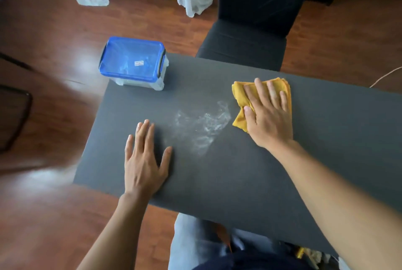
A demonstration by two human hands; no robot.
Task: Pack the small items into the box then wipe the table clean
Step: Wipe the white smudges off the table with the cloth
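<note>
The right hand (268, 115) lies flat with fingers (261, 89) straight, pressing a folded yellow cloth (239, 97) onto the dark counter (239, 171), while the left hand (144, 158) rests palm-down, fingers spread, near the front edge. A whitish smear (204, 126) lies between the hands. The lidded blue box (132, 63) sits at the far left corner, its long axis running along the far edge.
</note>
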